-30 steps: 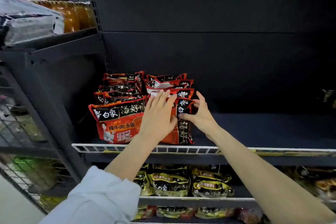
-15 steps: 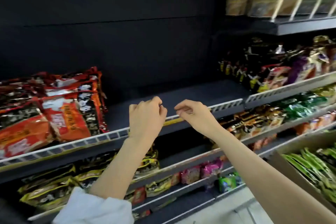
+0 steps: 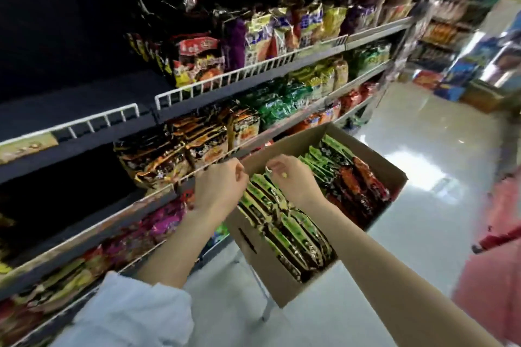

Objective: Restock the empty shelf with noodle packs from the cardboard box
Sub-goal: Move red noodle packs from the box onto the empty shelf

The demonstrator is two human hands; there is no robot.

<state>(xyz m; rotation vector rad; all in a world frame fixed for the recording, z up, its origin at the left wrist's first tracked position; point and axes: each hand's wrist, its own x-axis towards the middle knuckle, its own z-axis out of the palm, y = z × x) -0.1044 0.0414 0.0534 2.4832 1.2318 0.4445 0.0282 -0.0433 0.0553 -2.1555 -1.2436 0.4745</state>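
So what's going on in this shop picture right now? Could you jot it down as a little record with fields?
place: shop aisle with shelves
cardboard box: open, beside the shelves, on a metal stand
contents: green noodle packs in rows, red packs at the far end
left hand: over the box's near corner, fingers loosely curled, holding nothing
right hand: over the green packs, fingers curled, grip unclear
empty shelf: upper left, bare dark board

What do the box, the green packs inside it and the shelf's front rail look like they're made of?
Box: plain brown cardboard, matte, with a cut handle slot. Green packs: glossy plastic or foil film, judging by the crinkles and glints. Front rail: white wire grid, probably coated metal, though blur leaves that open.
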